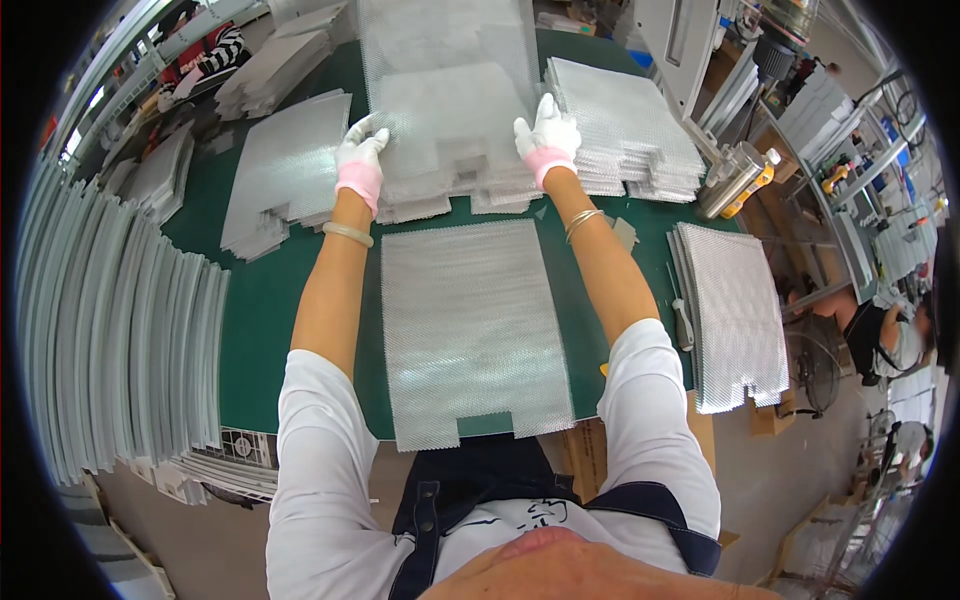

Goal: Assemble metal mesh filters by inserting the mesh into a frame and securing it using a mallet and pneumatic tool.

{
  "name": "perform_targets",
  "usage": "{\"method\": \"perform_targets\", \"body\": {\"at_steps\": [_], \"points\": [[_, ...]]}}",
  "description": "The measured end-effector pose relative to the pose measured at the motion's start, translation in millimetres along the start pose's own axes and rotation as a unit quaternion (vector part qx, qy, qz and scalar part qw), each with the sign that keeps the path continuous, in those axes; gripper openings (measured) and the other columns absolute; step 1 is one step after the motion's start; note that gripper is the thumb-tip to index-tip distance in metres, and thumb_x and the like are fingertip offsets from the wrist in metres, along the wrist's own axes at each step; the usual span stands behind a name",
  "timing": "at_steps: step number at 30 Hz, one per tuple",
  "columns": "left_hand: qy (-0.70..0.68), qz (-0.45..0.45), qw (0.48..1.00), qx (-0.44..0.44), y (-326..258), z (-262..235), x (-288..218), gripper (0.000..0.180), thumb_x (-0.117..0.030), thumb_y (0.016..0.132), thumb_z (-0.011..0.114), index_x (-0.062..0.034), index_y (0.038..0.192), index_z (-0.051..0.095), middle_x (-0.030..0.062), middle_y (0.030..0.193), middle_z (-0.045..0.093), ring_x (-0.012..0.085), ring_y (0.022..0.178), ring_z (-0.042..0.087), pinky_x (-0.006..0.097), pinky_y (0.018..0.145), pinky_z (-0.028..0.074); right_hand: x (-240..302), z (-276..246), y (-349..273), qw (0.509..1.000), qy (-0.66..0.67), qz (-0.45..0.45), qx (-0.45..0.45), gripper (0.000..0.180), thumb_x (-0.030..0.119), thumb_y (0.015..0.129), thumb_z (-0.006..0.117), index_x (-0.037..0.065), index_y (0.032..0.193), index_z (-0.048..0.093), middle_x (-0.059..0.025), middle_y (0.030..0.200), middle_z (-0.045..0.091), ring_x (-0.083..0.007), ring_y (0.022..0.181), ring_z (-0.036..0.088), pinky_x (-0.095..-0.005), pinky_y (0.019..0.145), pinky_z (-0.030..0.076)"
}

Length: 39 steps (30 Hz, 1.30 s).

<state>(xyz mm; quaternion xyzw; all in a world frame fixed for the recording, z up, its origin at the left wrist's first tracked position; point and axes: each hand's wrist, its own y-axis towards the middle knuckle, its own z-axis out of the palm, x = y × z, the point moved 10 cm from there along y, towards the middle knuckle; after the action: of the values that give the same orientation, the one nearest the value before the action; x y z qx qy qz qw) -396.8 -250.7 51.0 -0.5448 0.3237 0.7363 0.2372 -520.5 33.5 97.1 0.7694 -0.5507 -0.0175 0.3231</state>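
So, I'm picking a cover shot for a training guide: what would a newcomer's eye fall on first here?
Probably the notched silvery mesh in the middle, at the near edge of the green table. Next, the white-gloved, pink-cuffed left grip and right grip, at either side of the far mesh. Then the long row of pale panels filling the left side.

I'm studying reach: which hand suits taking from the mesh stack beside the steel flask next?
Likely the right hand: it's beside that mesh stack; the left hand is across the central stack.
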Motion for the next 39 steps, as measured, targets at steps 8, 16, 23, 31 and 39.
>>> {"method": "perform_targets", "body": {"at_steps": [8,16,23,31,39], "points": [[0.429,0.105,0.888,-0.126,-2.9,-4.1,-56.2,0.073,-0.025,0.072,0.076,0.0039,0.13,0.042,0.0216,0.125,0.052,0.0325,0.117,0.05,0.035,0.102,0.035,-36.2,3.5,25.7,0.79,0.604,0.104,-0.009,0.022,0.009,0.075,0.074,0.001,0.092,0.064,-0.0044,0.085,0.065,-0.0092,0.077,0.057,-0.0211,0.072,0.046],[0.211,0.044,0.974,0.073,13.8,9.2,-58.1,0.041,-0.022,0.086,0.06,-0.0009,0.12,0.055,0.0127,0.115,0.06,0.0185,0.106,0.055,0.029,0.093,0.041,-20.4,-26.2,30.7,0.795,0.601,0.078,0.025,0.026,0.012,0.077,0.073,0.001,0.098,0.063,0.0006,0.089,0.062,-0.0051,0.071,0.052,-0.0196,0.064,0.042],[0.08,0.114,0.989,0.042,-24.6,8.7,-110.7,0.033,-0.013,0.086,0.062,0.0014,0.115,0.058,0.0069,0.104,0.063,0.0097,0.091,0.058,0.022,0.081,0.045,-18.7,-54.0,15.2,0.818,0.565,0.076,0.075,0.032,0.018,0.078,0.073,0.003,0.103,0.06,-0.0018,0.091,0.063,-0.0091,0.081,0.059,-0.0227,0.068,0.047],[0.077,0.089,0.992,0.045,-177.1,-21.0,-141.5,0.042,-0.007,0.084,0.065,0.0056,0.121,0.05,0.0075,0.098,0.062,0.0078,0.082,0.057,0.02,0.074,0.045,-46.1,-108.8,-114.8,0.796,0.588,0.092,0.106,0.021,0.017,0.079,0.073,0.0,0.085,0.063,0.001,0.072,0.06,-0.0046,0.063,0.052,-0.0196,0.059,0.043],[0.116,-0.092,0.989,0.013,-308.9,-88.7,-60.8,0.04,-0.005,0.084,0.062,0.0069,0.12,0.048,0.0074,0.084,0.062,0.0084,0.074,0.057,0.021,0.067,0.047,-51.4,-116.0,-272.7,0.838,0.462,0.151,0.248,0.029,0.022,0.083,0.065,-0.002,0.098,0.059,0.0008,0.073,0.056,-0.0048,0.068,0.05,-0.0196,0.065,0.043]]}}
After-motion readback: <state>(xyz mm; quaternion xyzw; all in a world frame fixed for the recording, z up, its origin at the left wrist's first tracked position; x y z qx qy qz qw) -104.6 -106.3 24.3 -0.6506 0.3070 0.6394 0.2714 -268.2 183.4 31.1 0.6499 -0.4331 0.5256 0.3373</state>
